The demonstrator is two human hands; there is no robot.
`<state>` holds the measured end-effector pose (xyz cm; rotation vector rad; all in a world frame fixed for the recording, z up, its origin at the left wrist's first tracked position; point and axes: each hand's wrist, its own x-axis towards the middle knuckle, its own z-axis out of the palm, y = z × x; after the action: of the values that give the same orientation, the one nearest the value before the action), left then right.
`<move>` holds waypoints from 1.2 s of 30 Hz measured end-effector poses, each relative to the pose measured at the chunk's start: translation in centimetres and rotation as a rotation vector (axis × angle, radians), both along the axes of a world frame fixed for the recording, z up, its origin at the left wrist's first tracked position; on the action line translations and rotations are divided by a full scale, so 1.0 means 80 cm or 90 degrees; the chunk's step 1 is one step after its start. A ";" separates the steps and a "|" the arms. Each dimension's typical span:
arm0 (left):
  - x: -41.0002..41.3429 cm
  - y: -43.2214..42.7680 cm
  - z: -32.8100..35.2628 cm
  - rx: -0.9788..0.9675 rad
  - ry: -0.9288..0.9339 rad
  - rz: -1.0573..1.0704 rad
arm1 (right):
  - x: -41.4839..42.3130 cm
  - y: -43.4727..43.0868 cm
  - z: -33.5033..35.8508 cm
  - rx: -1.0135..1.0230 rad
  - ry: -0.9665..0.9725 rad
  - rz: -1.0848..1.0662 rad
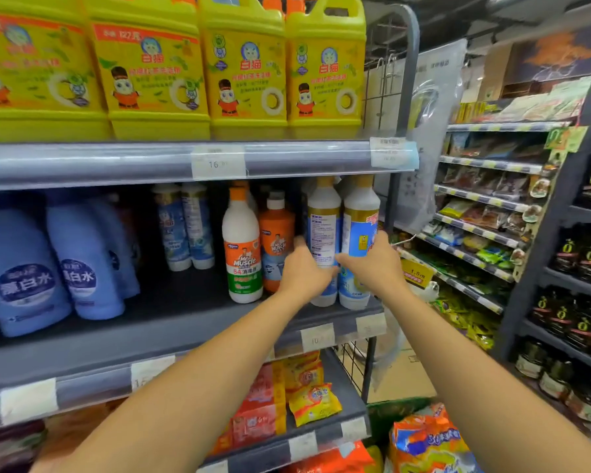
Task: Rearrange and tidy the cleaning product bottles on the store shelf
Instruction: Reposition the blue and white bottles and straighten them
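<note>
At the right end of the middle shelf [171, 314], the left hand [303, 269] curls round the left white bottle [323, 230], its back label facing out, while the right hand [372, 266] grips the right white bottle [359, 227] touching it, likely to turn and square the 2.

Shop aisle: we face a grey metal shelving unit [116, 162] stocked in tidy rows. At 11 o'clock, identical yellow detergent jugs [151, 73] line the top shelf. At 9 o'clock stand blue bleach bottles [86, 264]. Near the centre, a Mr Muscle bottle [243, 247] stands near white bottles [325, 213]. Paper price labels [218, 162] sit in clear strips along the shelf edges. At 6 o'clock we see bright packets [313, 401] on a lower shelf. At 3 o'clock a second rack [485, 198] carries bagged goods, with a yellow tag [417, 273] at its edge and dark bottles [567, 254] shelved beyond.
</note>
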<state>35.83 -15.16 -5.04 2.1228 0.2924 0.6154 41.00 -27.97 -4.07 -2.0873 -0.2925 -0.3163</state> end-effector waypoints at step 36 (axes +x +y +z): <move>-0.092 0.029 -0.010 -0.158 -0.231 0.002 | -0.069 0.004 -0.020 0.215 -0.293 0.299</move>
<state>28.51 -12.87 -5.87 1.7352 0.1596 0.9023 35.51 -27.67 -5.70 -1.5381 -0.9208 -0.5175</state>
